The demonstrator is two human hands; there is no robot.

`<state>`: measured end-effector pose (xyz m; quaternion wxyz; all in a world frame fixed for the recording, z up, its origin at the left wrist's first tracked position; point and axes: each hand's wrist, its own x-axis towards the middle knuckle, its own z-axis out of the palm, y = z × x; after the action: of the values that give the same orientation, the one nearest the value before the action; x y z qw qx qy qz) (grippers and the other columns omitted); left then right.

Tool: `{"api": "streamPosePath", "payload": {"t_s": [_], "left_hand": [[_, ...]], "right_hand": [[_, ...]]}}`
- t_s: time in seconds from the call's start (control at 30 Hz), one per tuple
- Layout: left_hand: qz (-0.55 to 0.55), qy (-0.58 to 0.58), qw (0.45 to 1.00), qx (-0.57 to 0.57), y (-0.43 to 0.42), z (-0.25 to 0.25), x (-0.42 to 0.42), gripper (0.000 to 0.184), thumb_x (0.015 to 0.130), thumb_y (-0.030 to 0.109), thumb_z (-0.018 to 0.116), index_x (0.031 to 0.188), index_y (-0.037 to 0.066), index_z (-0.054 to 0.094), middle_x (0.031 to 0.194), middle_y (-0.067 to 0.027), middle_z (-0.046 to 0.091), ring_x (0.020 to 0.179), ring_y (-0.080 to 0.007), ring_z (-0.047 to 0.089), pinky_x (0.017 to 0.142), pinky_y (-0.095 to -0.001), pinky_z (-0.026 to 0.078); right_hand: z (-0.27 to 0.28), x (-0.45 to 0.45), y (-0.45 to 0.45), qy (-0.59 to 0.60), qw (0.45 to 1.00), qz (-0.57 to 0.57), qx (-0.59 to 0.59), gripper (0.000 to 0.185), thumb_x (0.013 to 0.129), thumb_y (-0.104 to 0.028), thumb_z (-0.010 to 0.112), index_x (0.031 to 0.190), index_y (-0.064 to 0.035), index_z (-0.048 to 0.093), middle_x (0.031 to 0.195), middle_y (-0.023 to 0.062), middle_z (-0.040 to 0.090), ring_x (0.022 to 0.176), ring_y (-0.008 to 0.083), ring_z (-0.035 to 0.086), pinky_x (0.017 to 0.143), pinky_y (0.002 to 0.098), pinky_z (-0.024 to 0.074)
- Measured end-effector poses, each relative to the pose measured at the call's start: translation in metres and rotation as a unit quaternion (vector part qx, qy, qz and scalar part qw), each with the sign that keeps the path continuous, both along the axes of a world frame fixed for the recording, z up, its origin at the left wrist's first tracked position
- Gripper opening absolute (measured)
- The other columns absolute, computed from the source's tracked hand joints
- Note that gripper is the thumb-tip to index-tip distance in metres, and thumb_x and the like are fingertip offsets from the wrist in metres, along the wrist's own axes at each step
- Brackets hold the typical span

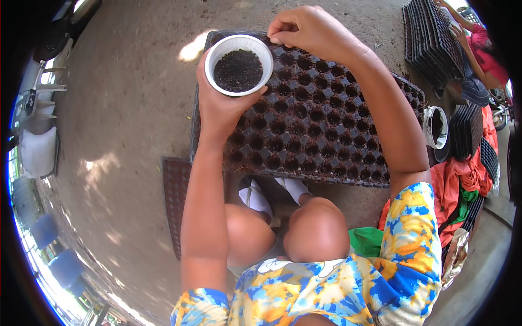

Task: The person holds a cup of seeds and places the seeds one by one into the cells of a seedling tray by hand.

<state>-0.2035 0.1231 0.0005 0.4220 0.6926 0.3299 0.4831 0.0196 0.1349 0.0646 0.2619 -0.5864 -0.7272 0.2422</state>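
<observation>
A white plastic cup (238,65) holding small dark seeds is gripped by my left hand (225,108), over the left end of a black seedling tray (304,114). The tray has many round cells with dark brown soil. My right hand (310,32) is just right of the cup, above the tray's far edge, with thumb and forefinger pinched together. Whatever lies between those fingertips is too small to make out.
Another tray (175,201) lies on the ground at the left. A white tub (436,127) stands beyond the right end. Stacked trays (429,41) and a person in red (486,54) are at the upper right. Red cloth (454,179) and a green bag (365,240) lie nearer.
</observation>
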Motion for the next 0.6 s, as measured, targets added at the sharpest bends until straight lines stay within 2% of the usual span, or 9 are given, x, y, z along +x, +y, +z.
{"api": "streamPosePath", "payload": {"t_s": [0.03, 0.13, 0.23, 0.33, 0.6], "left_hand": [[-0.002, -0.018, 1.000, -0.013, 0.001, -0.001, 0.000, 0.090, 0.062, 0.009, 0.089, 0.135, 0.000, 0.037, 0.130, -0.0117, 0.052, 0.121, -0.0221, 0.053, 0.107, -0.0370, 0.040], [0.001, -0.046, 0.999, -0.026, 0.003, -0.004, -0.001, 0.089, 0.064, 0.009, 0.088, 0.135, 0.001, 0.036, 0.129, -0.0127, 0.053, 0.121, -0.0233, 0.054, 0.108, -0.0386, 0.040], [0.003, -0.043, 0.999, -0.030, 0.002, -0.002, 0.001, 0.089, 0.063, 0.009, 0.089, 0.135, 0.001, 0.036, 0.129, -0.0128, 0.053, 0.121, -0.0233, 0.054, 0.108, -0.0384, 0.040], [0.001, -0.040, 0.999, -0.020, 0.003, -0.005, 0.003, 0.089, 0.063, 0.009, 0.089, 0.135, 0.001, 0.037, 0.128, -0.0126, 0.053, 0.121, -0.0232, 0.054, 0.108, -0.0381, 0.040], [-0.003, -0.028, 1.000, -0.010, 0.004, -0.004, 0.003, 0.090, 0.064, 0.011, 0.089, 0.135, 0.001, 0.036, 0.129, -0.0124, 0.053, 0.120, -0.0232, 0.054, 0.108, -0.0381, 0.040]], "right_hand": [[-0.007, 0.004, 0.000, -0.011, 1.000, -0.012, -0.015, 0.017, 0.079, -0.020, 0.068, 0.089, -0.0068, 0.072, 0.077, 0.0125, 0.070, 0.069, 0.0279, 0.067, 0.068, 0.0368, 0.0524], [-0.027, 0.010, -0.002, -0.109, 0.990, -0.026, -0.086, 0.018, 0.086, -0.018, 0.069, 0.097, -0.0038, 0.072, 0.080, 0.0103, 0.071, 0.073, 0.0181, 0.068, 0.071, 0.0324, 0.0529], [-0.039, 0.015, -0.002, -0.092, 0.994, -0.028, -0.047, 0.018, 0.085, -0.017, 0.069, 0.096, -0.0040, 0.072, 0.078, 0.0103, 0.071, 0.072, 0.0192, 0.068, 0.070, 0.0329, 0.0526], [-0.035, 0.018, -0.002, -0.081, 0.991, -0.040, -0.100, 0.018, 0.084, -0.017, 0.069, 0.097, -0.0041, 0.072, 0.078, 0.0104, 0.071, 0.072, 0.0196, 0.068, 0.070, 0.0334, 0.0527], [-0.035, 0.020, -0.003, -0.076, 0.985, -0.048, -0.145, 0.018, 0.085, -0.017, 0.068, 0.097, -0.0032, 0.071, 0.078, 0.0097, 0.071, 0.069, 0.0174, 0.068, 0.068, 0.0321, 0.0534]]}}
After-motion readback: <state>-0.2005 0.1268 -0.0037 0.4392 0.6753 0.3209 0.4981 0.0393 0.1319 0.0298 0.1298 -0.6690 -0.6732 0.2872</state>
